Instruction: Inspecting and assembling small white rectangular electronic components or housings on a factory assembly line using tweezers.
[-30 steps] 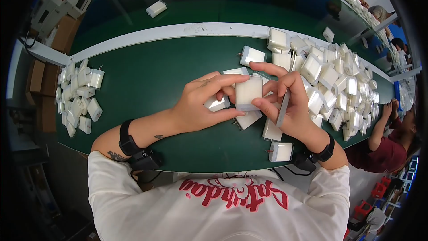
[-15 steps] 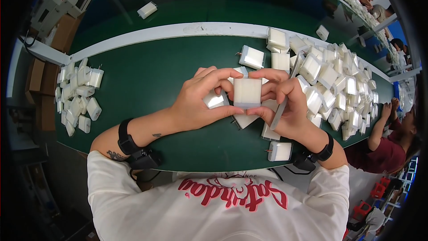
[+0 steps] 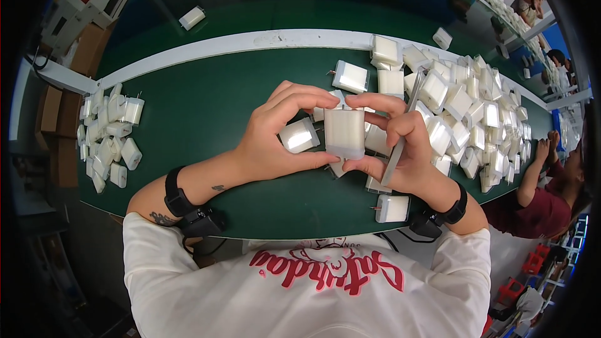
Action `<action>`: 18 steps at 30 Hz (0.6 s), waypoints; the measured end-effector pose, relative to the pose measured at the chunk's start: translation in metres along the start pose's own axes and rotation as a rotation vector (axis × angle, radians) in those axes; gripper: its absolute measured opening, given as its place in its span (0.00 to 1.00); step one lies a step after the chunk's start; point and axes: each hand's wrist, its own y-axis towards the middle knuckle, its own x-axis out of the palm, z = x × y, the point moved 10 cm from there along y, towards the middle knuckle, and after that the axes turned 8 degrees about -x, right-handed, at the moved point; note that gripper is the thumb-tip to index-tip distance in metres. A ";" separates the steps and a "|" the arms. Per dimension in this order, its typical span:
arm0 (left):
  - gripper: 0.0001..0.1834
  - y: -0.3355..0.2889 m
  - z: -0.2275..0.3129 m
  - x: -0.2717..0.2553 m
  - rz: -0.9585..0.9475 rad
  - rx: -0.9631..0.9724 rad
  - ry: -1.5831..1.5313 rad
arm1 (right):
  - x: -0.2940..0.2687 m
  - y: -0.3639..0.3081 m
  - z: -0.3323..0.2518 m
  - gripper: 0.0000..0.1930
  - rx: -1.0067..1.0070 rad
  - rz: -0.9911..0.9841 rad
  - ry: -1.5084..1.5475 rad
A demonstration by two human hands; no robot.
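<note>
Between my two hands, over the table, is a white block [image 3: 344, 130] in a translucent casing, with what looks like a small metal pin at its far end. My left hand [image 3: 269, 131] curves round its left side, fingertip and thumb at its far and near corners. My right hand [image 3: 407, 141] pinches its right side with finger and thumb. That hand also keeps a slim grey metal tool [image 3: 395, 159], perhaps tweezers, slanting across its fingers. Just beside my left fingers lies a similar block [image 3: 299, 136]; other blocks beneath my hands are partly hidden.
A large heap of similar blocks [image 3: 460, 103] covers the table's right side; a smaller pile [image 3: 109, 128] lies at the left. Beyond a white rail [image 3: 263, 40], single blocks [image 3: 192, 18] rest on a green surface. A person in dark red [image 3: 532, 213] is at the right.
The block in my hands has tipped, showing more of its length and its far end. Blocks beyond the rail have shifted left. The grey tool stays in my right hand.
</note>
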 end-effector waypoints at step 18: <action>0.32 -0.001 0.020 0.002 0.019 0.086 0.257 | 0.003 -0.001 -0.013 0.25 -0.072 0.054 -0.112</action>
